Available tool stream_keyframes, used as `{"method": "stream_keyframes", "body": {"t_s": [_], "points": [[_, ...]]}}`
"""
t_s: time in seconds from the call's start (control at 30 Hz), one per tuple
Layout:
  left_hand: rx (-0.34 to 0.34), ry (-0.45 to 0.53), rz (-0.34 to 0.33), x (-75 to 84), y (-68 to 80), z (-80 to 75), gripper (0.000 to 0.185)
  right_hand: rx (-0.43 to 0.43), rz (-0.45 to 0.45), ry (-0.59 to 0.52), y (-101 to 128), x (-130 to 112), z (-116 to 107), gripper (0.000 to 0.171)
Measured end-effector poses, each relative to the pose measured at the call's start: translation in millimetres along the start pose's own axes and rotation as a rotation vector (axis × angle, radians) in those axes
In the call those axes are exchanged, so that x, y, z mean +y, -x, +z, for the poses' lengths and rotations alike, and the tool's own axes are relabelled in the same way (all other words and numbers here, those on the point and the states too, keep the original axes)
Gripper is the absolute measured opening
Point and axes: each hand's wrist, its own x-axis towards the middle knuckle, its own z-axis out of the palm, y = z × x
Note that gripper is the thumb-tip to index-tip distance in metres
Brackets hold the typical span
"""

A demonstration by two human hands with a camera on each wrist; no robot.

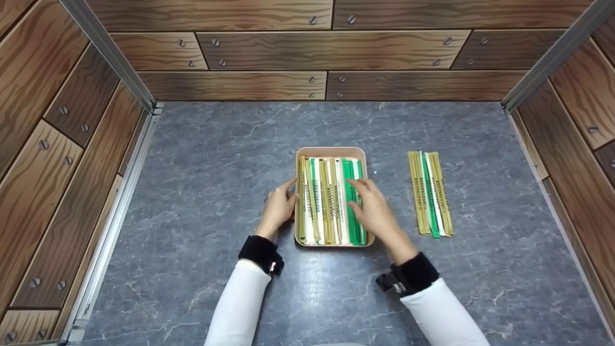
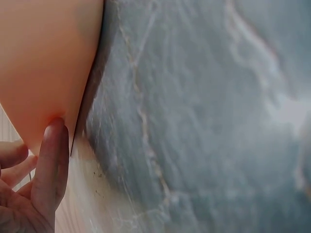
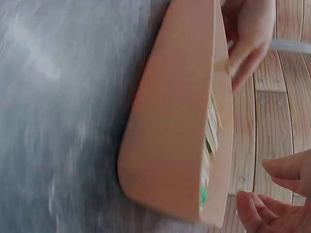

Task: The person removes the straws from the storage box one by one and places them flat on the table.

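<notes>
A left hand [image 1: 278, 205] touches a tray [image 3: 167, 111] of slim packets [image 1: 329, 204] as a right hand [image 1: 375, 207] hovers over it, both grips unclenched

grey marbled tabletop [image 1: 206, 158] | peach box [image 1: 331, 152]: centre | slim loose packets [image 1: 430, 192]: right of box

This looks like a small booth, perhaps in a lab or test room. A back wall [image 1: 331, 50], a left wall [image 1: 29, 166] and a right wall [image 1: 584, 132] close in three sides, all covered in a wood-plank pattern with drawn-on screws [image 1: 351, 19]. Grey metal posts [image 1: 112, 53] mark the corners, and a metal rail [image 1: 119, 206] edges the grey, marble-patterned tabletop [image 1: 216, 144]. Black bands [image 1: 259, 251] carrying small devices circle both wrists.
</notes>
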Motion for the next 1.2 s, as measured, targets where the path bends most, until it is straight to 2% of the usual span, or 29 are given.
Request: {"method": "stream_keyframes", "body": {"t_s": [0.17,0.37,0.43,0.67,0.77,1.0,1.2], "points": [[-0.014,0.019,-0.014,0.3,0.5,0.6,0.049,-0.123,0.036,0.036,1,-11,17,0.067],[-0.011,0.013,-0.008,-0.6,0.5,2.1,0.048,-0.237,0.209,0.139,-1,-15,31,0.062],[-0.009,0.009,-0.008,-0.9,0.7,2.3,0.048,-0.256,0.238,0.190,-3,-15,35,0.057],[0.008,0.000,0.009,-0.9,0.5,2.8,0.048,-0.233,0.168,0.355,-9,-9,42,0.030],[0.008,0.003,0.012,-0.8,-0.2,3.2,0.048,-0.230,0.140,0.404,-11,-7,44,0.025],[-0.007,0.020,-0.017,-0.4,1.0,3.8,0.050,-0.210,0.130,0.405,-11,0,47,0.033],[-0.011,-0.042,-0.001,0.4,2.6,3.3,0.048,-0.198,0.131,0.359,-12,1,47,0.038]]}}
